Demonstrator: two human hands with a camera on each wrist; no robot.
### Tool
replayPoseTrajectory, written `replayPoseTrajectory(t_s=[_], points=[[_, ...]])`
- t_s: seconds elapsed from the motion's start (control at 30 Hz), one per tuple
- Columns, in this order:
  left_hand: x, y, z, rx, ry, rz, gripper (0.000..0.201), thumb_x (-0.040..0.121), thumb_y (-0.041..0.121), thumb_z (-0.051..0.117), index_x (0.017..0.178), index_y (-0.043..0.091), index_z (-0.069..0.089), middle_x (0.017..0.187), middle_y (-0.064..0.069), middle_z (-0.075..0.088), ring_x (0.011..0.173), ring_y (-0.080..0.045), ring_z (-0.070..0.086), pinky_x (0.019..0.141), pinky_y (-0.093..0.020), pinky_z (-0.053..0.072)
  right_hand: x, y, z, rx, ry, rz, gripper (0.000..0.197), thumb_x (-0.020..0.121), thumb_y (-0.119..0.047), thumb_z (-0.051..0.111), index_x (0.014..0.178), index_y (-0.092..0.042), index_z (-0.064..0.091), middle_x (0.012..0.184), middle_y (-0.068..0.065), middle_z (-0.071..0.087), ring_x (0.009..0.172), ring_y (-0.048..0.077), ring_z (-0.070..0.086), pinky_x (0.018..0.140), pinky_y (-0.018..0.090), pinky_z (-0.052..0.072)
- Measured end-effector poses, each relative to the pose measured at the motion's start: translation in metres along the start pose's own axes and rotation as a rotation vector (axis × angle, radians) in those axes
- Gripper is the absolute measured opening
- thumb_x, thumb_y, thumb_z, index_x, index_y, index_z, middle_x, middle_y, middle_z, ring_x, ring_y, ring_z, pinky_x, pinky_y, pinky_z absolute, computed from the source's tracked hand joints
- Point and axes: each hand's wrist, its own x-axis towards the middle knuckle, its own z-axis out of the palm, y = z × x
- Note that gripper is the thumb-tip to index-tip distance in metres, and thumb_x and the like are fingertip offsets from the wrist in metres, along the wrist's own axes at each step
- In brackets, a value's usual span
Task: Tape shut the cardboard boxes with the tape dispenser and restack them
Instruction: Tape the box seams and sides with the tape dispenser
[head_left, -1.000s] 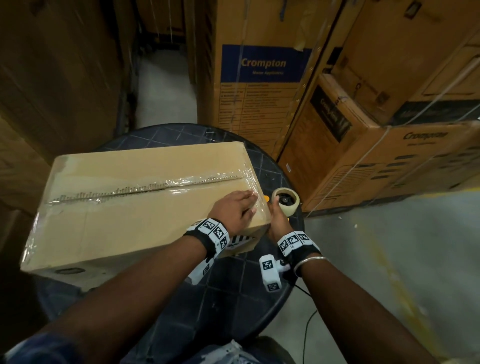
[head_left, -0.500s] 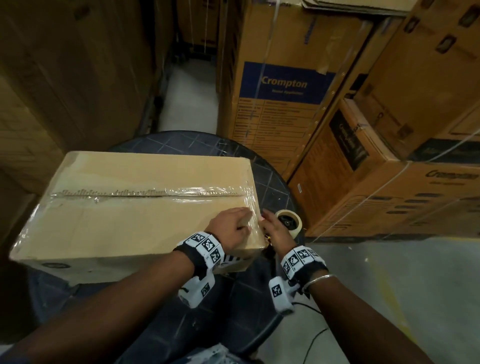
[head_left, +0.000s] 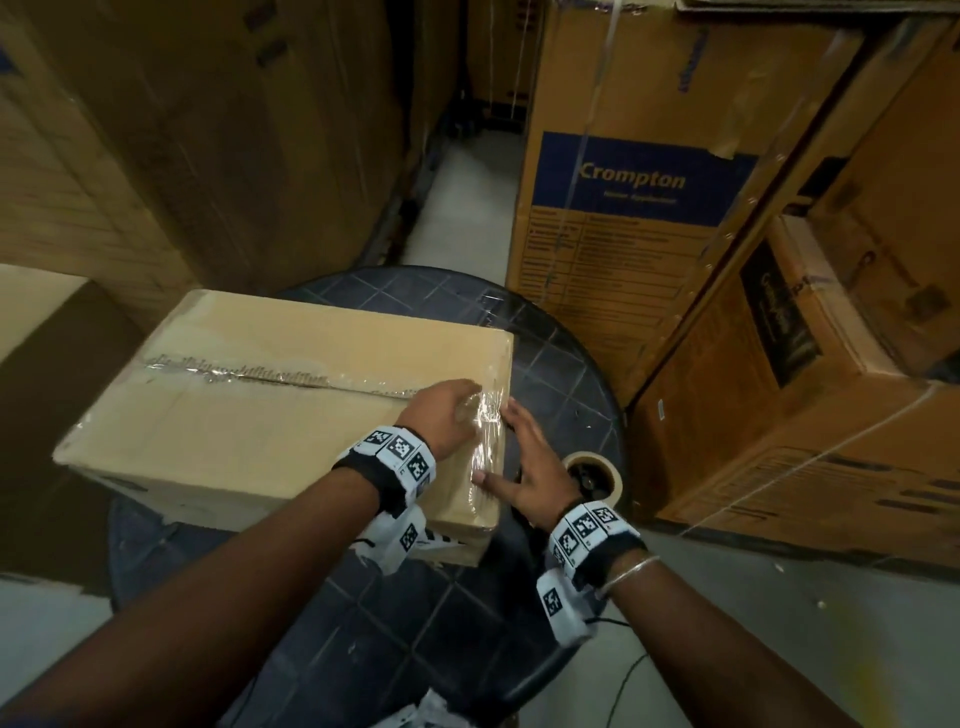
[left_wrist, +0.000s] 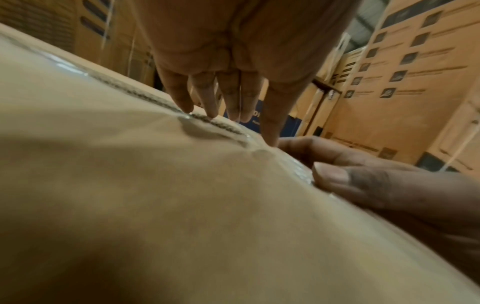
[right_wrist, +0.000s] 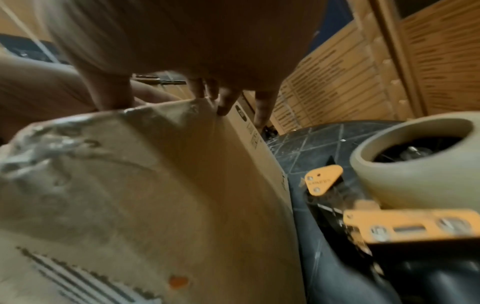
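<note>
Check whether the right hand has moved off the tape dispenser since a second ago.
Yes: the right hand now lies flat against the taped cardboard box end, beside the black-and-orange tape dispenser.

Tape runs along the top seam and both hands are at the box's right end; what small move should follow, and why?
Probably the right hand smooths the wrinkled tape end down the box side while the left hand steadies the top; the tape dispenser already lies on the table.
</note>
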Motion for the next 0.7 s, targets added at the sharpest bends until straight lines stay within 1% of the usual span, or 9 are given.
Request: replayPoseTrajectory(t_s=[0.07,0.17,0.23,0.3,0.37,0.43,0.47,0.57,0.7], points=[[0.002,0.000,0.001,0.029,-0.012,-0.026,0.069,0.081,0.022,0.079,0.143,0.017,0.049,0.146,0.000,0.050,0.133,-0.020,0.047,0.109,-0.028,0.034,0.007,-0.004,-0.007,-0.021,-0.017,-0.002,0.092,0.085,-0.049,0.081,0.157,-0.021,0.031,0.167,-0.012,0.016,0.140,0.006,0.032,0.116,0.033,0.032],[0.004,-0.002,0.002,0.044,-0.018,-0.094,0.067,0.081,0.026,0.079,0.141,0.024,0.051,0.142,0.004,0.055,0.129,-0.019,0.051,0.103,-0.025,0.036,0.021,-0.005,-0.017,-0.066,-0.017,-0.011,0.084,0.081,-0.048,0.084,0.146,-0.017,0.041,0.151,-0.012,0.028,0.129,0.012,0.047,0.109,0.040,0.045],[0.004,0.000,0.001,0.065,-0.019,-0.104,0.058,0.087,0.017,0.070,0.142,0.025,0.050,0.142,0.004,0.055,0.128,-0.020,0.052,0.101,-0.023,0.036,0.029,-0.003,-0.022,-0.098,-0.006,-0.050,0.069,0.081,-0.045,0.085,0.134,-0.017,0.049,0.138,-0.013,0.035,0.118,0.014,0.051,0.100,0.042,0.050],[0.003,0.001,0.003,0.061,-0.012,-0.087,0.054,0.093,0.004,0.050,0.144,0.023,0.049,0.147,0.001,0.051,0.132,-0.022,0.050,0.106,-0.026,0.036,0.037,-0.001,-0.028,-0.125,0.016,-0.073,0.051,0.081,-0.046,0.084,0.115,-0.021,0.055,0.125,-0.016,0.042,0.107,0.013,0.054,0.090,0.042,0.052],[0.001,0.001,0.007,0.053,-0.003,-0.079,0.056,0.094,0.000,0.041,0.145,0.023,0.047,0.151,0.000,0.045,0.135,-0.023,0.047,0.110,-0.030,0.036,0.044,-0.002,-0.034,-0.149,0.034,-0.070,0.047,0.078,-0.051,0.084,0.103,-0.025,0.055,0.112,-0.013,0.051,0.100,0.015,0.057,0.083,0.038,0.051],[0.001,-0.001,0.011,0.052,0.004,-0.078,0.057,0.093,0.002,0.043,0.146,0.023,0.046,0.152,0.000,0.044,0.136,-0.023,0.046,0.110,-0.031,0.037,0.052,-0.004,-0.038,-0.181,0.051,-0.071,0.050,0.077,-0.054,0.085,0.107,-0.026,0.055,0.112,-0.009,0.054,0.099,0.015,0.057,0.077,0.033,0.046],[0.001,-0.001,0.012,0.043,0.006,-0.081,0.056,0.093,0.005,0.047,0.146,0.023,0.045,0.152,0.002,0.043,0.136,-0.022,0.046,0.110,-0.031,0.037,0.056,-0.004,-0.039,-0.207,0.050,-0.076,0.056,0.078,-0.056,0.084,0.116,-0.026,0.056,0.119,-0.008,0.053,0.101,0.014,0.056,0.077,0.031,0.043],[0.002,-0.001,0.013,0.032,0.010,-0.095,0.059,0.090,0.020,0.062,0.146,0.022,0.045,0.154,0.006,0.040,0.138,-0.018,0.042,0.112,-0.028,0.033,0.068,-0.002,-0.041,-0.227,0.023,-0.068,0.082,0.081,-0.057,0.081,0.146,-0.021,0.047,0.140,-0.005,0.044,0.114,0.015,0.054,0.091,0.031,0.046],[0.002,-0.001,0.015,0.037,0.023,-0.090,0.065,0.085,0.030,0.071,0.145,0.023,0.046,0.154,0.007,0.039,0.138,-0.018,0.042,0.111,-0.028,0.033,0.089,0.000,-0.044,-0.184,0.000,-0.001,0.083,0.082,-0.054,0.081,0.148,-0.017,0.045,0.139,0.005,0.049,0.126,0.026,0.055,0.104,0.042,0.048]])
